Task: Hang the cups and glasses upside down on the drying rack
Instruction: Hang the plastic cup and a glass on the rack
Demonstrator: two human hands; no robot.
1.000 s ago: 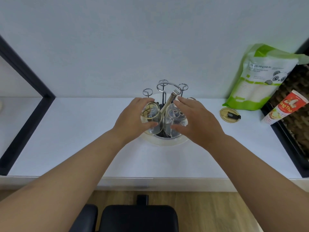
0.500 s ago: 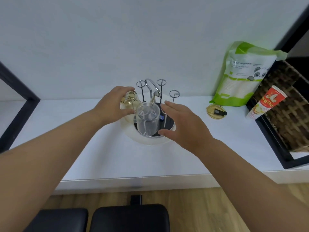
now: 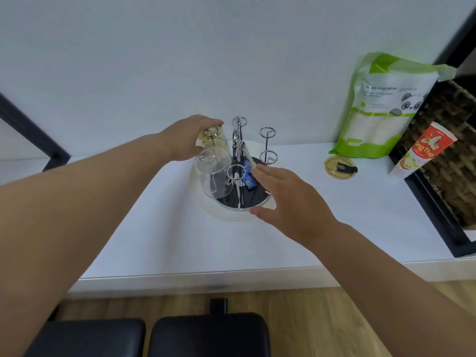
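Note:
A chrome drying rack point(image 3: 239, 202) with ring-topped pegs stands on a white round tray point(image 3: 226, 216) on the counter. A clear glass point(image 3: 213, 173) hangs upside down on a front-left peg. Behind it, a second upturned glass point(image 3: 213, 139) with a yellowish tint sits on a back-left peg, and my left hand point(image 3: 188, 137) grips its base from above. My right hand point(image 3: 288, 199) hovers with fingers spread at the rack's right side, close to the tray rim and holding nothing. Several pegs point(image 3: 268, 144) on the right stand bare.
A green and white pouch point(image 3: 381, 109) leans on the wall at the right, with a round yellowish lid point(image 3: 340, 164) in front of it. A red and white tube point(image 3: 422, 150) leans against a dark wicker basket point(image 3: 453, 155). Black stools point(image 3: 208, 336) sit below the counter edge.
The view has shifted left. My right hand let go of the clear glass and drew back to the right. My left hand moved the tinted glass to the back-left peg.

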